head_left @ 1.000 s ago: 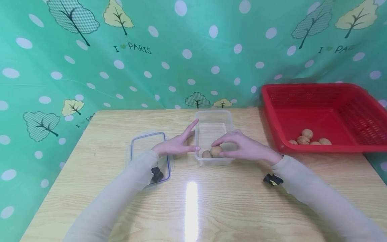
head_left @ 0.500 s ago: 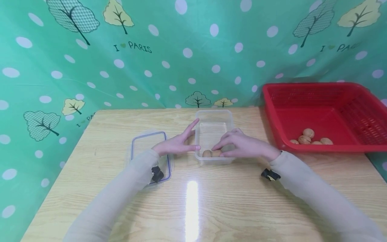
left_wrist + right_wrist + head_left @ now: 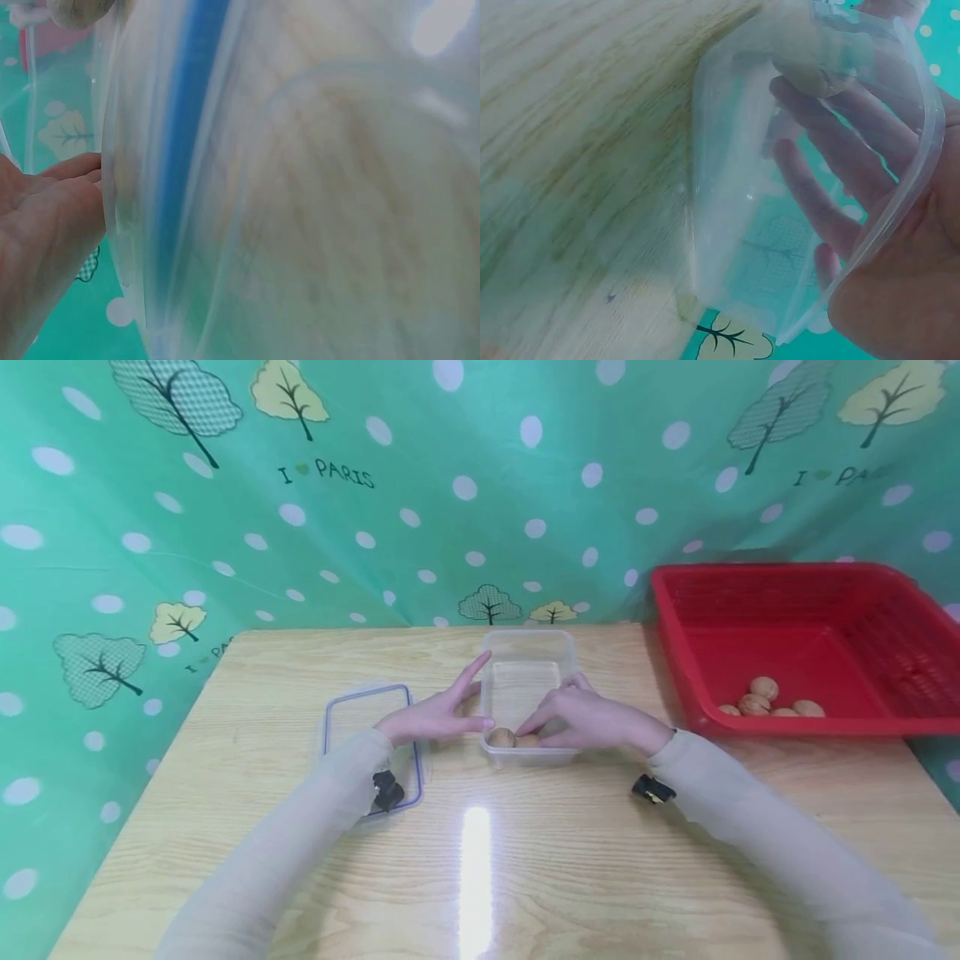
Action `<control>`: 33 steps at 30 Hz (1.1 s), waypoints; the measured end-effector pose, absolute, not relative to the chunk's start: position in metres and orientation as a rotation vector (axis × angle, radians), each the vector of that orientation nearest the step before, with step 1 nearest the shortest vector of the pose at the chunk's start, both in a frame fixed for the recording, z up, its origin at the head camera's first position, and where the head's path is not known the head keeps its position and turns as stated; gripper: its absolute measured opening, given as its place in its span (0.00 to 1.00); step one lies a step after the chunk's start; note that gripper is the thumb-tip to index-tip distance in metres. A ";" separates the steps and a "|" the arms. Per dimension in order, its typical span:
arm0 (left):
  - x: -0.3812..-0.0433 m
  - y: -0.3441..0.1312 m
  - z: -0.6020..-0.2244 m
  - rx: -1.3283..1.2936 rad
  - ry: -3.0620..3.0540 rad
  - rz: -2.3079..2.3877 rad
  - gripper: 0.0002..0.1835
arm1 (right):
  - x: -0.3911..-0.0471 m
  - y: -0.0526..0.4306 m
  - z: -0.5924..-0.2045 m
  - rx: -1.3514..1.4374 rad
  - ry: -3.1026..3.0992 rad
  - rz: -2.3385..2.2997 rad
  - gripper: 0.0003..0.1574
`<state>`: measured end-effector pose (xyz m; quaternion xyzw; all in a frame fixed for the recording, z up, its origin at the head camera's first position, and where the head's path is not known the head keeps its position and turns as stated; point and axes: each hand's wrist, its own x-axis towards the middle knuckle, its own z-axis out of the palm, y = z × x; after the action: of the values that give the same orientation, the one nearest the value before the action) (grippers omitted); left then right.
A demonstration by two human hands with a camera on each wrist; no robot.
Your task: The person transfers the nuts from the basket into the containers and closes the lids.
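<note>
A clear plastic food container (image 3: 531, 633) stands uncovered at mid-table in the head view. My left hand (image 3: 431, 717) rests along its left side, thumb and forefinger spread wide and fairly straight at the rim. Inside, one walnut (image 3: 501, 738) lies in the near left corner. Reaching over the right rim, my right hand (image 3: 596, 720) pinches a second walnut (image 3: 528, 741) beside it, low at the near wall. Through the clear plastic, the right wrist view shows my right fingers (image 3: 810, 109) touching a walnut (image 3: 814, 67).
A clear lid with a blue seal (image 3: 367, 693) lies on the table (image 3: 585, 852) left of the container, partly under my left forearm. At the right stands a red plastic basket (image 3: 810, 727) with several walnuts (image 3: 754, 704). A green patterned curtain (image 3: 420, 527) hangs behind.
My right hand has lowered its walnut to the container's bottom and shifted left. The other walnut has slid left into the near corner. My left hand has stayed in place.
</note>
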<state>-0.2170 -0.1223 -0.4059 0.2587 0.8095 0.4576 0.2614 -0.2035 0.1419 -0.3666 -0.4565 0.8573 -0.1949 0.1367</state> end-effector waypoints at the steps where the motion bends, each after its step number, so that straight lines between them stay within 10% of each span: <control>1: -0.217 -0.123 -0.405 0.698 2.192 1.240 0.55 | -0.203 0.141 -0.366 -1.317 2.482 -0.561 0.17; 33: -0.217 -0.123 -0.405 0.716 2.181 1.239 0.54 | -0.210 0.153 -0.368 -1.240 2.256 -0.996 0.17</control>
<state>-0.2173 -0.1234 -0.4049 0.2649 0.8065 0.4583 0.2633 -0.2100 0.1525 -0.3679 -0.4410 0.8026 -0.3542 0.1896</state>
